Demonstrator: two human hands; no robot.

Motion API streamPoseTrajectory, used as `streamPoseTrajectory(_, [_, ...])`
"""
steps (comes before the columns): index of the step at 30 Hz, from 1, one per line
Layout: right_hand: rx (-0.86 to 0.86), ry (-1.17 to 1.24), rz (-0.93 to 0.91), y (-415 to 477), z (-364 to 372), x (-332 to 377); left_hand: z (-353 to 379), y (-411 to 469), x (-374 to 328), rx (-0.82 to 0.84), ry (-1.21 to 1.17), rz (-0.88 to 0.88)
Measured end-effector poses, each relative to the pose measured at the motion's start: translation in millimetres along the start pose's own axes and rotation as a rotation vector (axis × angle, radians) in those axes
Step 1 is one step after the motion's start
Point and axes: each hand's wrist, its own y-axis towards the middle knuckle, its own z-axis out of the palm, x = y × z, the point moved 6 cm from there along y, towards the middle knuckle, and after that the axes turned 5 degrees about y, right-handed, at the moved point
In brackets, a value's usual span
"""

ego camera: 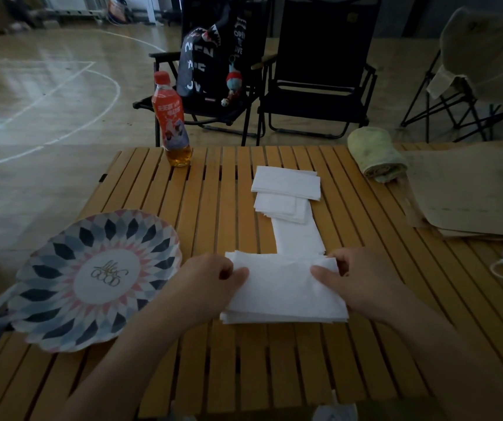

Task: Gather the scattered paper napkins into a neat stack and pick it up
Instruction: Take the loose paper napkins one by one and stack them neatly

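White paper napkins lie in a line down the middle of the slatted wooden table [201,375]. The nearest pile [280,293] is a small stack of several napkins. My left hand [207,284] pinches its left edge, thumb on top. My right hand [362,281] pinches its right edge the same way. Behind the pile a single napkin [298,238] pokes out from under it. Farther back lie a small folded pile [280,208] and a wider pile [286,182], overlapping each other.
A patterned paper plate [98,278] overhangs the table's left edge. An orange drink bottle [171,120] stands at the far left. A rolled green towel [376,154] and brown paper bags [472,192] lie at the right. Black folding chairs [320,86] stand behind the table.
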Motion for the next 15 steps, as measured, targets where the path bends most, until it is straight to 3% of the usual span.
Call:
streamPoseTrajectory(12, [-0.200,-0.234,-0.097,9,3,-2,2,-4,-3,-0.081,0.201,0.009])
streamPoseTrajectory(15, [-0.339,-0.282,-0.242,19,-10,6,-1,-2,2,-0.106,0.191,-0.028])
